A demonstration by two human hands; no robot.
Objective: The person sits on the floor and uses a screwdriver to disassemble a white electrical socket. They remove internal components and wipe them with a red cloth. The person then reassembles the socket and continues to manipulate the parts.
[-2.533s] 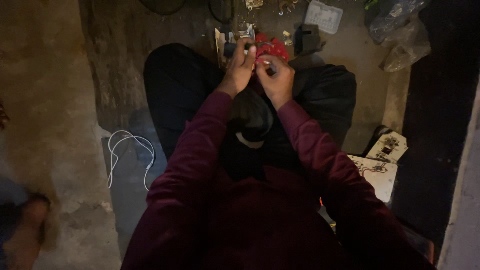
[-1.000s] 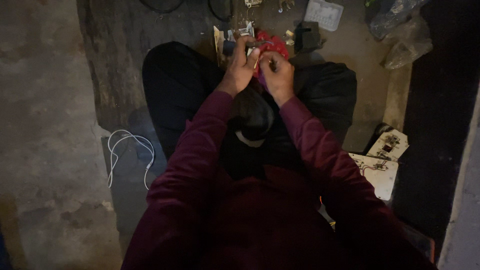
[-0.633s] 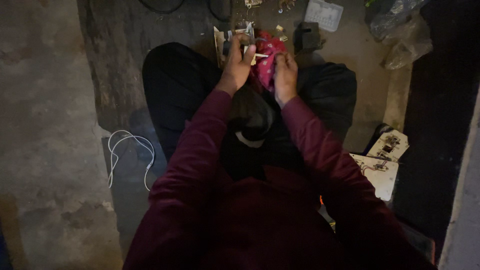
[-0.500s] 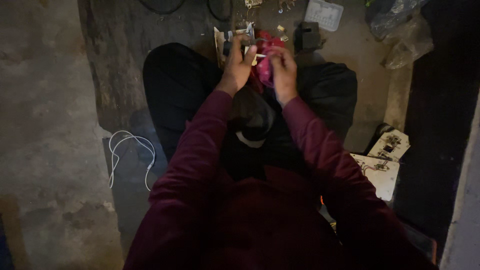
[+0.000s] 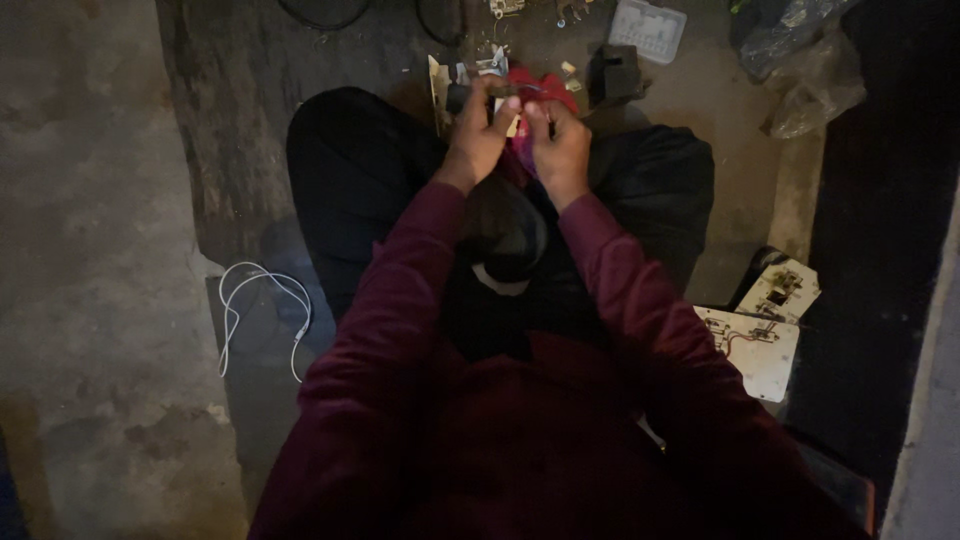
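Two hands up front: left hand (image 5: pixel 478 135) and right hand (image 5: pixel 556 145) both pinch one small red-and-metal part (image 5: pixel 520 95) above the knees. Right of it, two white circuit boards (image 5: pixel 762 335); left, one white cable (image 5: pixel 262 315).

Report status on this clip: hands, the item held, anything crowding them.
Left hand and right hand both closed on small red object, held over lap. Details too dark. Black boxy part and white circuit boards lie apart on floor.
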